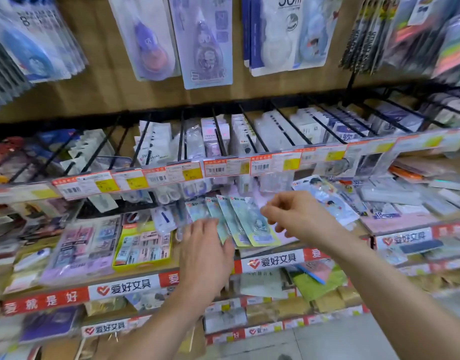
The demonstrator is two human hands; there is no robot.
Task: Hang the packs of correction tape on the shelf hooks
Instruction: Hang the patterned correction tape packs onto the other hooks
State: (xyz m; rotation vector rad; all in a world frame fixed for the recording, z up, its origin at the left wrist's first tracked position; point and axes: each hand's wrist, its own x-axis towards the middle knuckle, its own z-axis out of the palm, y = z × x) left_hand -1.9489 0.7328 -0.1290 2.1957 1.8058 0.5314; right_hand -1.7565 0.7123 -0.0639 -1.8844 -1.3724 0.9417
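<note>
Several pale green and blue packs of correction tape [239, 219] are fanned out in front of the lower shelf. My left hand [206, 252] grips their lower ends, palm away from me. My right hand [293, 213] is at the fan's right edge, thumb and fingers curled close to the top of the rightmost pack; whether it pinches the pack is unclear. Black shelf hooks [249, 131] stick out in a row above, most carrying hung packs, with price tags [228, 167] along their front ends.
More correction tape packs [205, 42] hang on the wooden back panel above. A yellow box of packs [143, 245] sits on the lower shelf to the left, loose packs [327, 198] lie to the right. Red and white shelf-edge strips [125, 284] run below. The floor [353, 339] shows at bottom right.
</note>
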